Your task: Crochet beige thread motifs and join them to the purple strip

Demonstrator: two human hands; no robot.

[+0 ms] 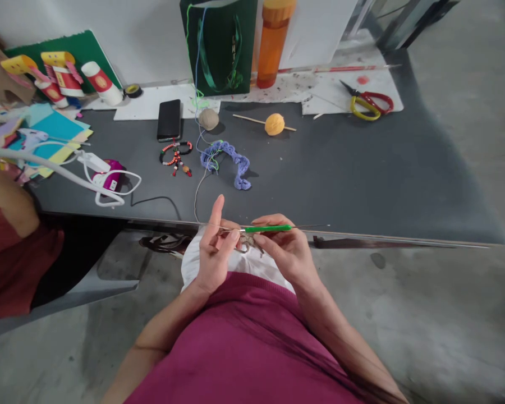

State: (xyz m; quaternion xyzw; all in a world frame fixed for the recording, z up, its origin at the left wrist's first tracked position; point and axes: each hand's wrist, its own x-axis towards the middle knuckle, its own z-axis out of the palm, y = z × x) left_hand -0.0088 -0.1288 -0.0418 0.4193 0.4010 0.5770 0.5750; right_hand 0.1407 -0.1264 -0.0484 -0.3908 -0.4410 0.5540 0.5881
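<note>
My right hand (284, 248) pinches a green-handled crochet hook (267, 228), which lies level across both hands with its tip near my left fingers. My left hand (215, 248) grips a small tan crocheted piece (247, 242) against a white cloth on my lap, its index finger raised. A thin pale yarn runs from my hands up over the table edge toward a beige yarn ball (209, 119). Beyond the edge lies a wavy blue crocheted strip (227, 163), with green thread tangled at one end.
On the grey table (340, 191) are a black phone (169, 120), a beaded keychain (177, 157), an orange yarn ball on a stick (274, 124) and red-and-yellow scissors (368, 101). Craft paper and a glue gun sit at left, beside a co-worker's red sleeve (17, 258).
</note>
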